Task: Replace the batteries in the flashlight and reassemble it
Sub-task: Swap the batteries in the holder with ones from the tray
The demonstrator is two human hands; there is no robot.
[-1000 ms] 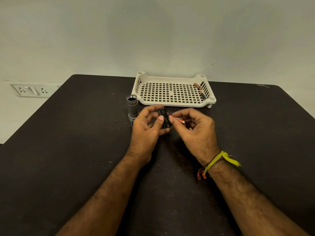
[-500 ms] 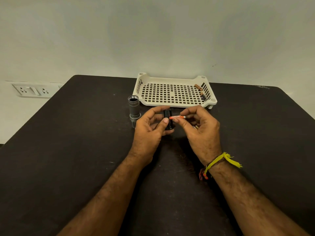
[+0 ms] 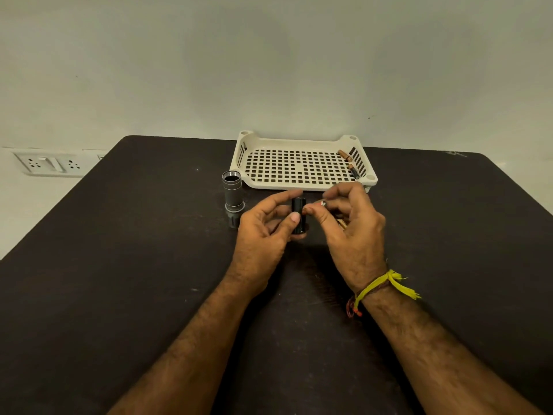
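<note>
My left hand (image 3: pixel 263 232) holds a black cylindrical battery holder (image 3: pixel 298 215) upright between thumb and fingers at the table's middle. My right hand (image 3: pixel 350 232) pinches a small battery (image 3: pixel 323 203) by its metal end, its other end touching the holder's side; most of the battery is hidden by my fingers. More batteries seem tucked under the right palm (image 3: pixel 342 223). The grey flashlight body (image 3: pixel 232 199) stands upright, open end up, just left of my left hand.
A cream perforated tray (image 3: pixel 299 139) sits at the table's far edge, with two used batteries (image 3: pixel 349 163) in its right corner. The dark table (image 3: pixel 119 280) ends near the wall, where a white socket plate (image 3: pixel 51 164) is mounted at left.
The right hand brought the orange battery from lying sideways beside the holder to pressed against it, so now only its metal end shows. Both hands shifted slightly.
</note>
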